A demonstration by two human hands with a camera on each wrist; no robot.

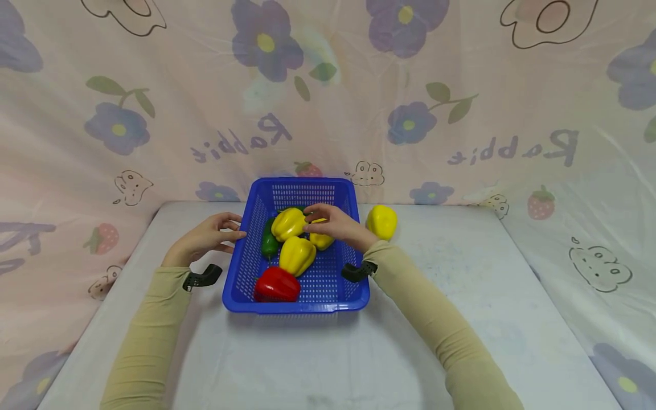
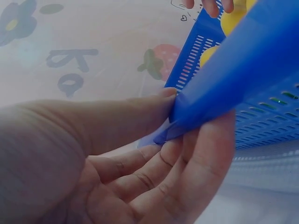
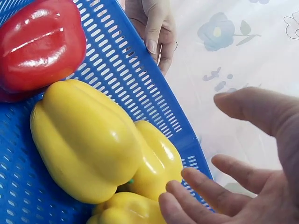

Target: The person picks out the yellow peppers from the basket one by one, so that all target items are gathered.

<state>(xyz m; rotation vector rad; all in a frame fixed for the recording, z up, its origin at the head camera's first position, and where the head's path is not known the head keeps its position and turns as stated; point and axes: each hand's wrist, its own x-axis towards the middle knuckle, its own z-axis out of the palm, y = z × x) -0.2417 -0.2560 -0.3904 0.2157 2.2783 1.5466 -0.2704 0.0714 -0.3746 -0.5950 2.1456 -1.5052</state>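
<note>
A blue plastic basket [image 1: 296, 307] with slotted walls stands on the table. My left hand [image 1: 210, 234] pinches its left rim, thumb on top and fingers underneath, as the left wrist view shows. Over the basket's right half is my right hand [image 1: 335, 222], fingers spread and nothing in its grasp. Close by its fingertips lies a yellow bell pepper [image 1: 288, 225]; a second yellow bell pepper [image 1: 322, 242] is partly hidden under the hand. Another yellow bell pepper [image 1: 297, 256] sits mid-basket, and a red bell pepper [image 1: 277, 285] in the near left corner.
Along the basket's left wall lies a long green pepper [image 1: 269, 239], with more green partly covered at the back. One yellow bell pepper [image 1: 381, 222] sits outside, right of the basket on the white table [image 1: 451, 273]. A printed curtain [image 1: 338, 114] hangs behind the table.
</note>
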